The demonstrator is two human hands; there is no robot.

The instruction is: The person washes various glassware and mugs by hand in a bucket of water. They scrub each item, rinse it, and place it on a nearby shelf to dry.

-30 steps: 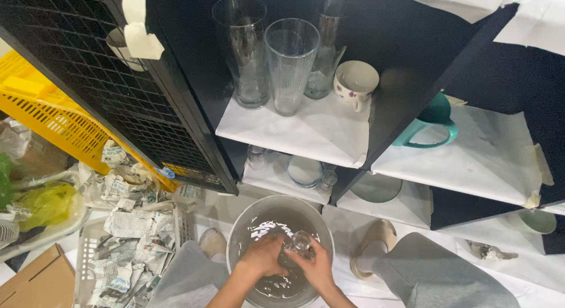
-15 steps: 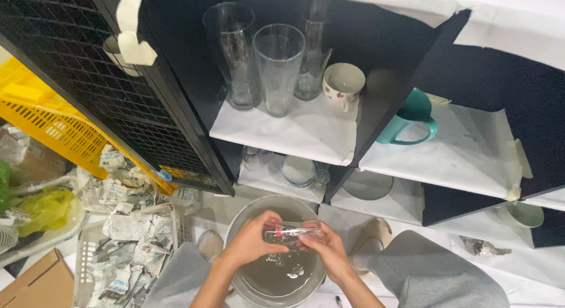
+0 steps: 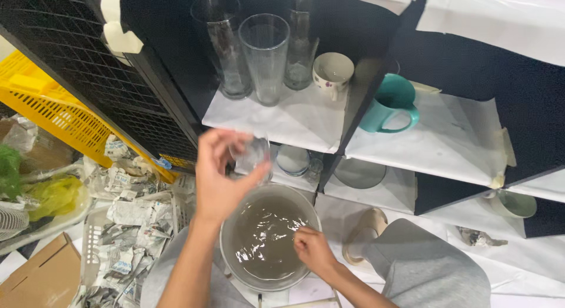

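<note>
My left hand is raised above the basin and grips a small clear glass by its side, just below the edge of the upper shelf. My right hand rests low at the right rim of a round metal basin filled with cloudy water; its fingers are curled and nothing shows in them. The basin sits between my knees in grey trousers.
A dark shelf unit lined with white paper holds tall clear glasses, a white cup and a teal mug. Lower shelves hold a small bowl and a glass plate. Crumpled newspaper and a yellow crate lie left.
Both hands were together in the basin on the glass. My left hand has lifted the glass up out of the water toward the shelf, while my right hand let go and stayed at the rim.
</note>
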